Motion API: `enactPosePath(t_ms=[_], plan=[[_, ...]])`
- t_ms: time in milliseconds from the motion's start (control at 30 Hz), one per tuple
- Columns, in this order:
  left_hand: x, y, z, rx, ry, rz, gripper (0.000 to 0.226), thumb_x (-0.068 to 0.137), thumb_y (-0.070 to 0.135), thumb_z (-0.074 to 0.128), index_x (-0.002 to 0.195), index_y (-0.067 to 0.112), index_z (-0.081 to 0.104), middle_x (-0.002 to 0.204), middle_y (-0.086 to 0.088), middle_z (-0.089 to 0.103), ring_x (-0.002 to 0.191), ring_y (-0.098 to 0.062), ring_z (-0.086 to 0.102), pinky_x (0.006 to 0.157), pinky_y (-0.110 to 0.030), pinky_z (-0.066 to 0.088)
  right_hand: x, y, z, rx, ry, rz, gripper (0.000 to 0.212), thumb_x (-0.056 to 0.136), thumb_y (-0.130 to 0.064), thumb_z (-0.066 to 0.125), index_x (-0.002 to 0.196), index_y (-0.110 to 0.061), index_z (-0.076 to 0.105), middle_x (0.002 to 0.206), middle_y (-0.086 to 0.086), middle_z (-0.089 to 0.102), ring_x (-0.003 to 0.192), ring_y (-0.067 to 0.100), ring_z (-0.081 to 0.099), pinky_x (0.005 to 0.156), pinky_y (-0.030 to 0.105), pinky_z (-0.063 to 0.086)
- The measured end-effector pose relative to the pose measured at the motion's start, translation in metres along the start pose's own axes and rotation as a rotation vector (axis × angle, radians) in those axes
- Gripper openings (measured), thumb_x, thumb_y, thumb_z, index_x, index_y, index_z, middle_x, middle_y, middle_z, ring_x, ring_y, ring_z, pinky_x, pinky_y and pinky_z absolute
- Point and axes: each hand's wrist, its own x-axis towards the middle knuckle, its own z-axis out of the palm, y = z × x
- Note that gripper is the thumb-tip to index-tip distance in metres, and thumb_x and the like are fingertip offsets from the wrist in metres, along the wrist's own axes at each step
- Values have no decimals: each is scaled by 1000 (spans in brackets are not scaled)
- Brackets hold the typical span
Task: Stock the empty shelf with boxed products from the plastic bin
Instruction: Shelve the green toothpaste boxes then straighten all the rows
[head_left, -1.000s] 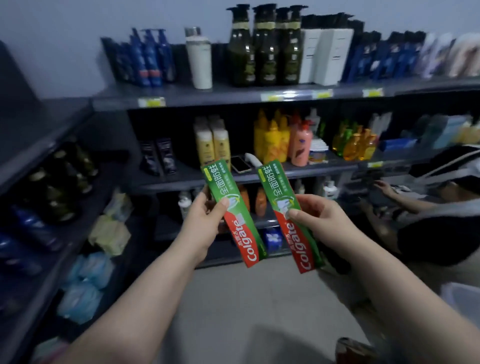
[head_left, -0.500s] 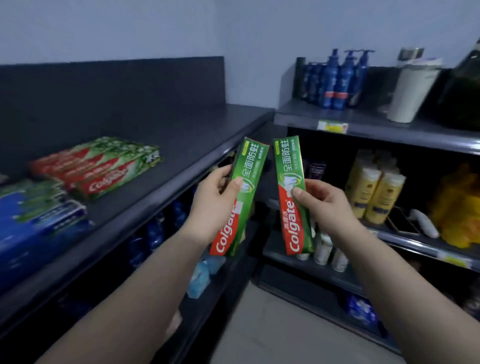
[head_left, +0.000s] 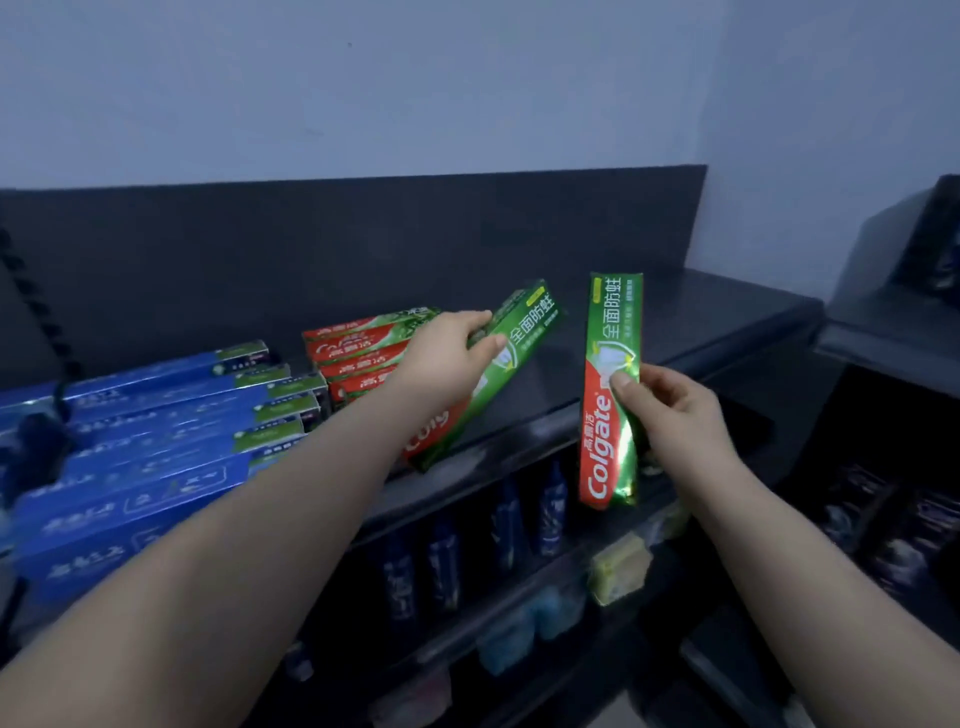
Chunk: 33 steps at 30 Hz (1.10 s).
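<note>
Hands both loaded: left hand (head_left: 457, 348) grips green toothpaste box (head_left: 524, 332), angled over shelf (head_left: 701, 322), just right of red-green row (head_left: 358, 353). Right hand (head_left: 670, 410) pinches second box (head_left: 610, 415) upright, off the shelf front. Blue boxes (head_left: 156, 431) fill the left; right part bare. Roughly half stocked, I'd judge. Bin not in view.

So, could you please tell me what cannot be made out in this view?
Head view:
Plastic bin: out of frame.
Left Colgate box: lower part hidden by the left hand and forearm.
Blue toothpaste boxes: print blurred, cut by left edge.
Lower-shelf bottles: too dark, labels unreadable.
</note>
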Motion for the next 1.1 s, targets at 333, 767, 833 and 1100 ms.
enactPosePath(t_ms=[333,767,833,1100], plan=[[31,3,14,340,-106,-130,46,94,31,56,137,18,49,134,-4,56,118,-21,54,95,-25,39,88,8,0,90,-187,11,11,89,-20,64,96,-12,66,77,-2,68,63,2,63,58,17,52],[3,-19,31,570,-168,-278,57,87,37,65,138,20,45,135,-6,53,121,-26,49,96,-32,41,130,35,13,182,-276,21,2,87,-21,66,88,-19,65,79,-5,68,65,1,63,63,18,51],[14,-6,32,544,-122,-253,56,88,37,63,138,19,45,135,-6,53,121,-27,50,96,-32,41,136,34,7,179,-265,21,5,88,-21,66,91,-17,65,80,-4,68,68,4,62,64,20,50],[120,57,33,349,113,-83,46,86,37,65,129,21,57,129,-3,59,119,-21,52,96,-27,39,187,32,-44,129,-167,54,12,91,-28,62,85,-18,67,81,-1,69,75,13,62,75,31,52]])
